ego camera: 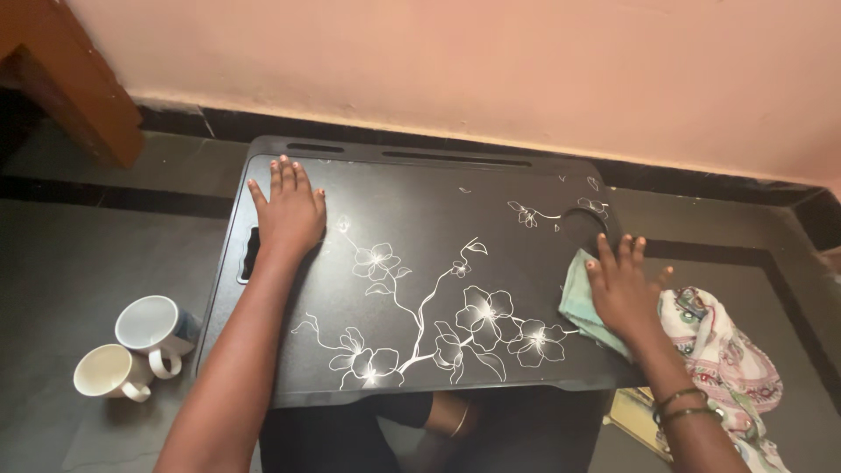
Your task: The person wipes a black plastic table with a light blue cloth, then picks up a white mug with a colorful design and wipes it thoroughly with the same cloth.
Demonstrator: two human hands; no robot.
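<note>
A black lap table (420,188) with white flower drawings stands on the floor in front of me. My left hand (288,213) lies flat on its far left corner, fingers together, holding nothing. My right hand (623,287) presses a pale green cloth (575,298) onto the table's right edge, just below a round cut-out (585,222). Bangles circle my right wrist.
Two mugs (151,327) (112,371) lie on the dark floor left of the table. A patterned fabric (727,359) lies on the right beside my arm. A pink wall runs behind, with a wooden furniture leg (79,96) at top left. My legs show under the table.
</note>
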